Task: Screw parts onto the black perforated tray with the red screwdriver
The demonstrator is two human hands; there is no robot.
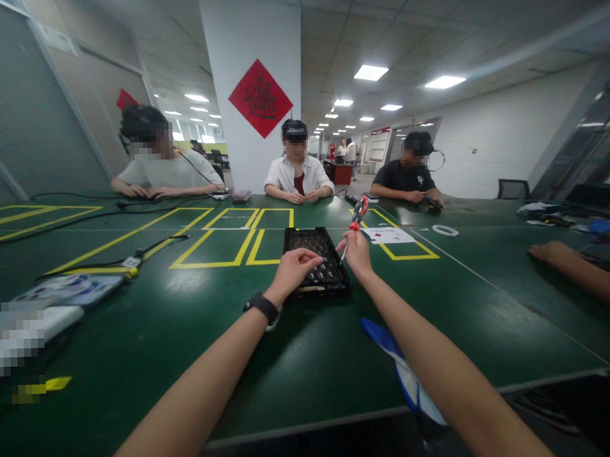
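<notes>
A shallow black tray-like case with rows of small dark and shiny parts lies on the green table in front of me. My left hand hovers over its left side, thumb and fingertips pinched together. Whatever is in that pinch, if anything, is too small to make out. At the case's right edge, my right hand grips a screwdriver with a red and black handle. The handle points up and away, while the thin shaft slants down toward the case. Its tip is hard to see.
Under my right forearm lies a blue and white cloth item. A white sheet and a white ring sit at the right. Bagged items and cables are at the left. Co-workers sit around the table.
</notes>
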